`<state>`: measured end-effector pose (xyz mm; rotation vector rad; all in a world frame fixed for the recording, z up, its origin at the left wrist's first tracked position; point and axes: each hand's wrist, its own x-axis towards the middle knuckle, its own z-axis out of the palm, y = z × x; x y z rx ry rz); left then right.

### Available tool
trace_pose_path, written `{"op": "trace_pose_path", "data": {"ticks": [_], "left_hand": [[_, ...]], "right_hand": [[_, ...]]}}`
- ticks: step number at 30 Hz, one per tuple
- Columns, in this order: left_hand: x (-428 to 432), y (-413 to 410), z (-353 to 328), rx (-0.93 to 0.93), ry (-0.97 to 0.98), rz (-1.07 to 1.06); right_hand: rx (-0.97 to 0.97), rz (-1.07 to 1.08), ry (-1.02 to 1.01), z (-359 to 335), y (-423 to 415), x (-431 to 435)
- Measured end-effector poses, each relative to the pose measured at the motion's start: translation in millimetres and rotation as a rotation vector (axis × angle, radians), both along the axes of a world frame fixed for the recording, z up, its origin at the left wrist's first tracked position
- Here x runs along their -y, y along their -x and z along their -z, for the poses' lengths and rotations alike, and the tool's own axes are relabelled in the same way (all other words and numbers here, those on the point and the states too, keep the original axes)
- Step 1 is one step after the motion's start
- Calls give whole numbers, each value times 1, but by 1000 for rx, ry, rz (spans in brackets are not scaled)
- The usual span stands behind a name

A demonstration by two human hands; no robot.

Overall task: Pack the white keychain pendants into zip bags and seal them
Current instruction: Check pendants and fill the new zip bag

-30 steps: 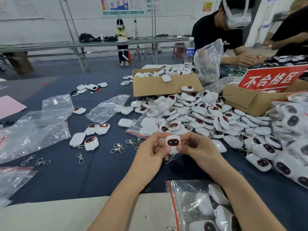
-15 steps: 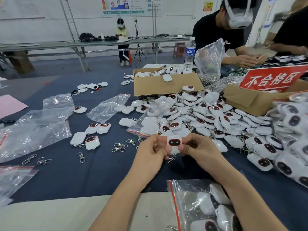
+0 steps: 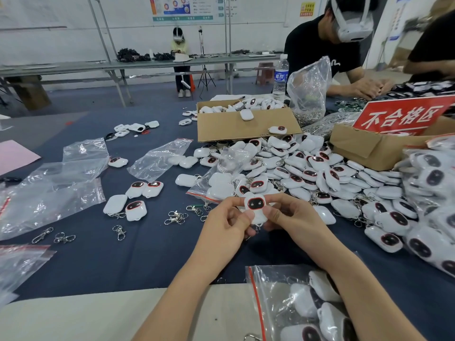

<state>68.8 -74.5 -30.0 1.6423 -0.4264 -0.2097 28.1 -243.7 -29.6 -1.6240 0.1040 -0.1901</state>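
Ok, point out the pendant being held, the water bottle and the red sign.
held pendant (image 3: 254, 204): head view, its dark face panel.
water bottle (image 3: 281, 77): head view, its blue label.
red sign (image 3: 403, 116): head view, its lettered front.

Lifted the white pendant (image 3: 254, 205) a shade, on the near side of the cardboard box (image 3: 229, 127) and slightly closer to it than a second ago. Eased the left hand (image 3: 221, 225) and right hand (image 3: 295, 217) a little apart, baring more of the pale lower body between the two thumbs. Stretched the right index finger along the top corner. Tucked the metal clasp (image 3: 257, 228), earlier dangling out under the left thumb, straight below the pendant, mostly hidden. Beyond the box, to its right, shifted and blurred a dark-sleeved arm (image 3: 428, 52).
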Motion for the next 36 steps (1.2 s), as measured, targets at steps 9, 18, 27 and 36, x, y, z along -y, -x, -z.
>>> {"op": "trace_pose_path", "data": {"ticks": [9,18,27,36], "left_hand": [[0,2,-1,16,67,53],[2,8,2,138,-76,24],[1,7,2,131,-76,35],[1,7,0,123,-107,40]], "right_hand": [[-6,16,-73,-2,-1,-2],[15,-152,158,-3,3,-3],[53,-136,118,-5,3,-4],[53,-105,148,-1,1,-1]]}}
